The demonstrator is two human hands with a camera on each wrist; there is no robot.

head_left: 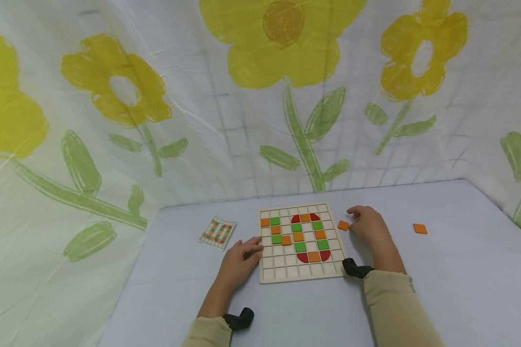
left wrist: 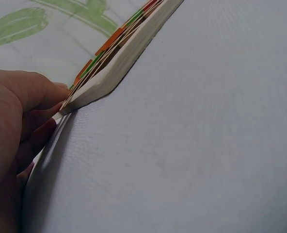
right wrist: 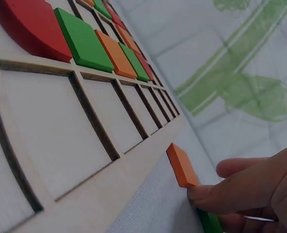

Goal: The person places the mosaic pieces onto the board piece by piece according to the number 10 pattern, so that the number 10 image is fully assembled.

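Note:
A wooden grid board lies flat on the table, with orange, green and red tiles set in its upper cells. My left hand rests at the board's left edge, fingertips touching the board's side. My right hand sits just right of the board with its fingers curled. Its thumb tip touches a loose orange tile beside the board's rim. A bit of a green tile shows pinched under the thumb.
A small pattern card lies left of the board. Another orange tile lies on the table to the right. A flower-printed sheet walls in the back and sides.

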